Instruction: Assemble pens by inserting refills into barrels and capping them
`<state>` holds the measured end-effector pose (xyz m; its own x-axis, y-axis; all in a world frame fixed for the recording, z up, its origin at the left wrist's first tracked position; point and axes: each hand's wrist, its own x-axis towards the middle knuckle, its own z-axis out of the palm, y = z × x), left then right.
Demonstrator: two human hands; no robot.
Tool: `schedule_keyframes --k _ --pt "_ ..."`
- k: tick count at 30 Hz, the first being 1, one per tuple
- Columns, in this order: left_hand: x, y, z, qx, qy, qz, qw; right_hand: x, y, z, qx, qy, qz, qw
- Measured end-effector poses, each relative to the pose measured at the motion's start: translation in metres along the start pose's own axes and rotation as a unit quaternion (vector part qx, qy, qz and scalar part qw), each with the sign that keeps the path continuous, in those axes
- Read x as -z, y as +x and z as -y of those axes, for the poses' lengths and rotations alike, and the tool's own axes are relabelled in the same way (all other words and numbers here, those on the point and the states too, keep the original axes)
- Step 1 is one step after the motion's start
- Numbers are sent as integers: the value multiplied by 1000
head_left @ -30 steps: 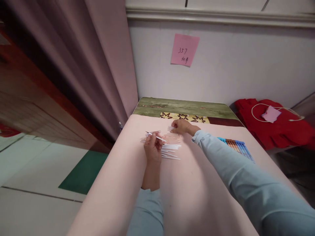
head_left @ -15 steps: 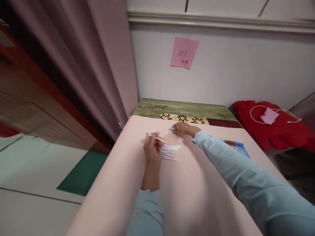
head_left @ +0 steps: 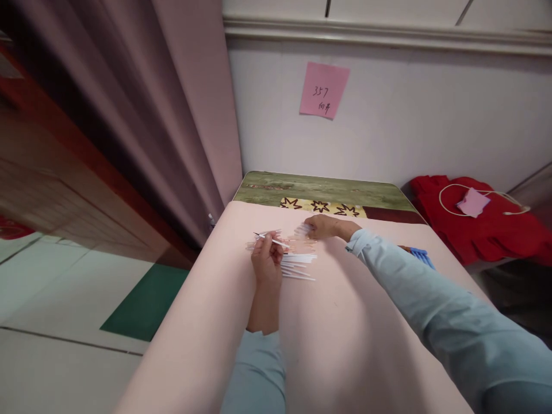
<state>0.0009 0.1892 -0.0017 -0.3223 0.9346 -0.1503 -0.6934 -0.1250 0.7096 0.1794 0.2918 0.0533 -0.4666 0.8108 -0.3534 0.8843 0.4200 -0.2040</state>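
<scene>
My left hand [head_left: 268,256] pinches a thin white pen refill [head_left: 278,241] with a dark tip, which points to the upper left. Beneath and beside that hand lies a row of white sticks [head_left: 299,265], several of them loosely spread. Pale orange and clear slender pieces [head_left: 302,244] lie just beyond, partly hidden by my left hand. At the far end of these pieces my right hand [head_left: 321,226] is lowered with its fingers drawn together at some clear, pale pieces [head_left: 304,229]. Its fingertips are blurred, so what they grip cannot be made out.
A pink cover [head_left: 345,345] lies over the green patterned table [head_left: 328,187]. Blue and brown pen-like sticks [head_left: 421,256] lie at the right, partly behind my right sleeve. A red cloth [head_left: 448,224] with a white cable stands beyond the right edge. Wall behind, curtain left.
My right hand has shifted slightly to the right, and its sleeve now covers more of the blue and brown sticks. My left hand stays in place with the refill.
</scene>
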Motion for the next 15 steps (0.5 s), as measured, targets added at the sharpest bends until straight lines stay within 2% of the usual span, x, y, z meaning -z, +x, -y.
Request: schedule_keyframes --k 15 --pt "-2 1 -2 3 -8 -6 1000 -10 -1 -16 -13 74 -69 995"
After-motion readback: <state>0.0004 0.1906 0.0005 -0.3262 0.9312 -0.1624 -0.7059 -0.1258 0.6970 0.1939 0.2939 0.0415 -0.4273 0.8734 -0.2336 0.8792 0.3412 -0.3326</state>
